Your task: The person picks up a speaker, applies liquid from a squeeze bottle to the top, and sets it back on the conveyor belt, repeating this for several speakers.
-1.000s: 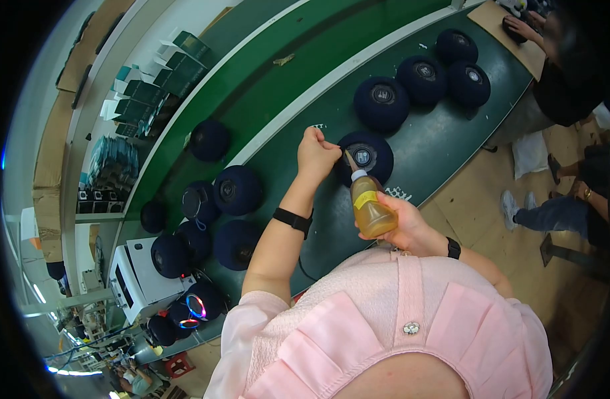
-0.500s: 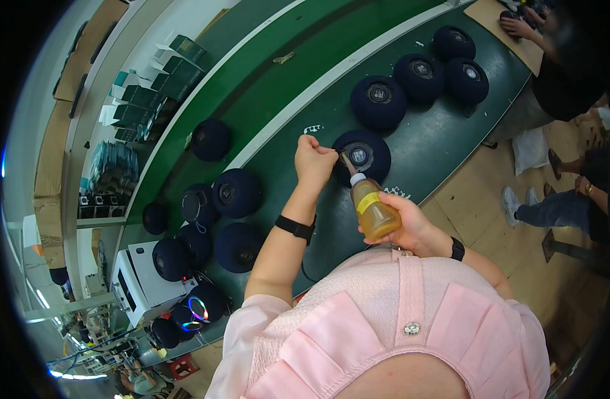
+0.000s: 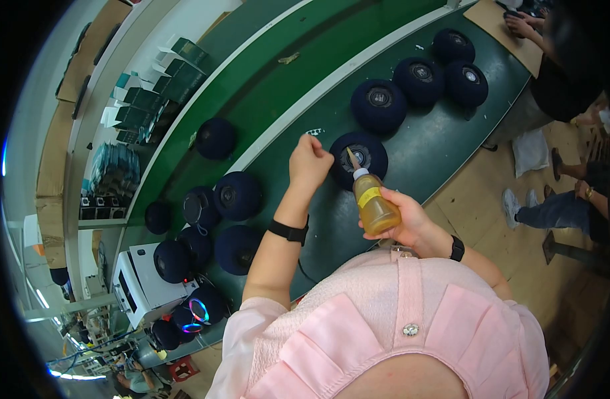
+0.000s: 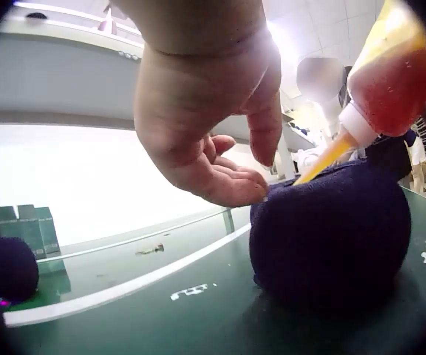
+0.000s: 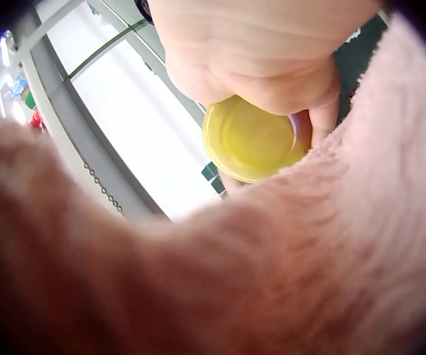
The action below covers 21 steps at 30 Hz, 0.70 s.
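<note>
My right hand [image 3: 411,216] grips a squeeze bottle [image 3: 378,211] of amber liquid with a yellow label and white cap. Its pointed nozzle [image 3: 353,159] slants over the round face of a dark blue, fabric-covered round speaker [image 3: 376,147] on the bench. In the left wrist view the nozzle's tip reaches the top rim of that speaker [image 4: 331,237]. My left hand [image 3: 309,163] is at the speaker's left edge, fingers loosely bent and thumb apart from them, with fingertips right at the rim. The right wrist view shows the bottle's yellowish base [image 5: 253,140] below my palm.
Several similar speakers stand farther along the green bench [image 3: 444,143], and more are grouped at left by a white machine [image 3: 142,276]. One there shows a coloured light ring [image 3: 199,310]. Green boxes [image 3: 179,73] fill a shelf. Another person's hands [image 3: 521,26] work at the far end.
My left hand has drawn slightly left, away from the nozzle. The bottle stays in my right hand, its nozzle tip now farther over the speaker's face.
</note>
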{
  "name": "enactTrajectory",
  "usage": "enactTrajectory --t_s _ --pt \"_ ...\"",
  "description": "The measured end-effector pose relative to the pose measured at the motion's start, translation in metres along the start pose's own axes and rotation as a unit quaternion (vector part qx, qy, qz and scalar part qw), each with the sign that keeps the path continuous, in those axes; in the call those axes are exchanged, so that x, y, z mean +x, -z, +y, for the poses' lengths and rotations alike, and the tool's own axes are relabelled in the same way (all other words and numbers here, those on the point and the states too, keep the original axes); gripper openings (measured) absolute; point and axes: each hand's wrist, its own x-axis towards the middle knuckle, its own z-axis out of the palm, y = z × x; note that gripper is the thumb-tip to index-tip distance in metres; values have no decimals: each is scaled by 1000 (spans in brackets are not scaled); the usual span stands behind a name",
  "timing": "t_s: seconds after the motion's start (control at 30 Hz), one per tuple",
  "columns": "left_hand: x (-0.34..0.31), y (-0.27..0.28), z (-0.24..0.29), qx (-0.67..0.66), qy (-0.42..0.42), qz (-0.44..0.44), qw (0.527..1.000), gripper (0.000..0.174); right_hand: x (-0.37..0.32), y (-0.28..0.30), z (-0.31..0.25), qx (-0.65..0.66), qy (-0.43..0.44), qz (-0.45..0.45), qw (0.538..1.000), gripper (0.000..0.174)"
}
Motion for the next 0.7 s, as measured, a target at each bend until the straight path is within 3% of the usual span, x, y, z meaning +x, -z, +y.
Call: enactTrajectory --t_s 0.07,0.17,0.2,0.27,0.43,0.53,0.6,0.7 --pt "10 4 12 1 -43 23 999 23 3 2 1 3 -11 2 1000 47" --pt "19 0 37 72 -263 -36 961 24 3 2 2 3 -8 9 1000 47" --pt "23 -4 39 72 -265 -34 961 24 3 2 2 1 -6 8 1000 47" --pt "31 -12 40 184 -340 -119 915 28 4 4 2 1 -9 15 1000 47" --pt "45 -20 37 232 -347 -164 894 25 4 4 2 -5 -6 9 1000 47" --pt "48 -14 37 171 -332 -144 916 27 3 4 4 -9 -4 2 1000 47" --pt "52 -4 34 61 -193 -170 964 31 2 4 4 -11 -3 -1 1000 47" --pt "52 1 21 19 -146 -168 975 34 0 4 4 -20 -13 -8 1000 46"
